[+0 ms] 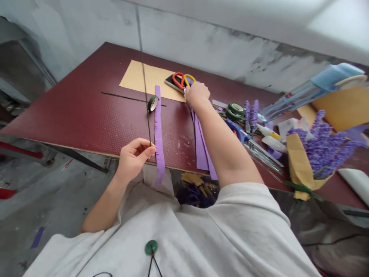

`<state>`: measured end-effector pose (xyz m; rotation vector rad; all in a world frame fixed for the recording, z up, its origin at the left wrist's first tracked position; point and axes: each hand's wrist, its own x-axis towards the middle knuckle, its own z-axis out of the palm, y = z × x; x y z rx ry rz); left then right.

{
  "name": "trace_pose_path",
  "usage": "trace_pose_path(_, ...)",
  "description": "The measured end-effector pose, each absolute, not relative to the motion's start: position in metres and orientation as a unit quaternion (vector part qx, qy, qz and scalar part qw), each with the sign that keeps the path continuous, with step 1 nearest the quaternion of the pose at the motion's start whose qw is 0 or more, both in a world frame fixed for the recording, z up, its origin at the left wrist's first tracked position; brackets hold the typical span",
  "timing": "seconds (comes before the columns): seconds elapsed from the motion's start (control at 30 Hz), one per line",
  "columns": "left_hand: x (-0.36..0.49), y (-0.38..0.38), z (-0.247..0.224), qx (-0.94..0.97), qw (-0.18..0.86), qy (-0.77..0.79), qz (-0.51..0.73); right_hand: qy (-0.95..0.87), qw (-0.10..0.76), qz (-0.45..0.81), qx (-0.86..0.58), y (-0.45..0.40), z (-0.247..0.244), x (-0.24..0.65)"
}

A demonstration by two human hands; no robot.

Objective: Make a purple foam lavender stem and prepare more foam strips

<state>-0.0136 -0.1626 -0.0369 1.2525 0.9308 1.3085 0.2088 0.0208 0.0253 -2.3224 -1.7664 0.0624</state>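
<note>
My table (72, 119) is a dark red board, with the work spread out so both hands can reach it. To the right lies a purple lavender bunch (323, 148), partly wrapped in kraft paper, and nearer me sit a blue glue gun (236, 130) and two rolls of green tape (235, 110). A tan card (141, 76) lies toward the far edge, with a phone (170, 82) at its corner.

Long purple strips (201, 144) hang over the near table edge, under my right arm, and my right hand (197, 95) curls tightly at their top end. The red-and-yellow scissors (180, 80) run into that hand, but my fingers hide the grip, so I cannot tell whether it holds the blades or only the paper.

My left hand (133, 159) pinches a thin dark wire (146, 92) near its lower end, holding it upright and clear of the board. Just beside it lies a fringed purple strip (159, 142), its cut edge toward the wire. A small tape roll (153, 103) sits against that strip's top.
</note>
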Motion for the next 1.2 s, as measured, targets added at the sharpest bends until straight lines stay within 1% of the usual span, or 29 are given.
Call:
trace_pose_path(0.07,-0.013,-0.161,-0.038,0.54,0.515,0.396,0.535,-0.587,0.134,0.011,-0.798,0.004,0.032,0.209)
trace_pose_path(0.13,-0.011,-0.159,-0.038,0.56,0.5,0.405,0.522,-0.64,0.204,0.031,-0.74,-0.027,0.039,0.207)
trace_pose_path(0.2,-0.007,-0.159,-0.037,0.59,0.472,0.419,0.504,-0.694,0.278,0.125,-0.653,-0.07,0.044,0.2)
trace_pose_path(0.27,0.001,-0.161,-0.034,0.632,0.429,0.427,0.485,-0.719,0.296,0.256,-0.575,-0.115,0.045,0.192)
trace_pose_path(0.3,0.006,-0.162,-0.033,0.657,0.403,0.425,0.475,-0.726,0.297,0.281,-0.553,-0.134,0.043,0.187)
trace_pose_path(0.4,0.022,-0.166,-0.027,0.728,0.323,0.401,0.453,-0.722,0.322,0.225,-0.57,-0.165,0.034,0.179)
trace_pose_path(0.5,0.032,-0.165,-0.026,0.775,0.254,0.382,0.434,-0.707,0.298,0.236,-0.596,-0.156,0.026,0.181)
trace_pose_path(0.6,0.031,-0.163,-0.03,0.813,0.171,0.388,0.399,-0.691,0.214,0.248,-0.645,-0.127,0.02,0.189)
trace_pose_path(0.7,0.018,-0.169,-0.037,0.854,0.108,0.368,0.352,-0.673,0.175,0.222,-0.684,-0.103,0.014,0.194)
trace_pose_path(0.8,-0.001,-0.183,-0.044,0.896,0.063,0.325,0.296,-0.651,0.16,0.185,-0.719,-0.099,0.012,0.197)
trace_pose_path(0.93,-0.026,-0.195,-0.052,0.923,0.026,0.287,0.255,-0.599,0.168,0.116,-0.774,-0.128,0.014,0.224)
trace_pose_path(1.03,-0.041,-0.194,-0.053,0.925,-0.007,0.293,0.24,-0.484,0.194,0.026,-0.853,-0.16,0.012,0.265)
trace_pose_path(1.1,-0.047,-0.192,-0.051,0.93,-0.032,0.299,0.213,-0.391,0.19,-0.023,-0.9,-0.173,0.009,0.293)
trace_pose_path(1.13,-0.048,-0.192,-0.049,0.932,-0.041,0.301,0.198,-0.358,0.181,-0.023,-0.916,-0.176,0.008,0.304)
trace_pose_path(1.2,-0.046,-0.19,-0.043,0.934,-0.047,0.309,0.175,-0.319,0.145,0.015,-0.936,-0.174,0.005,0.318)
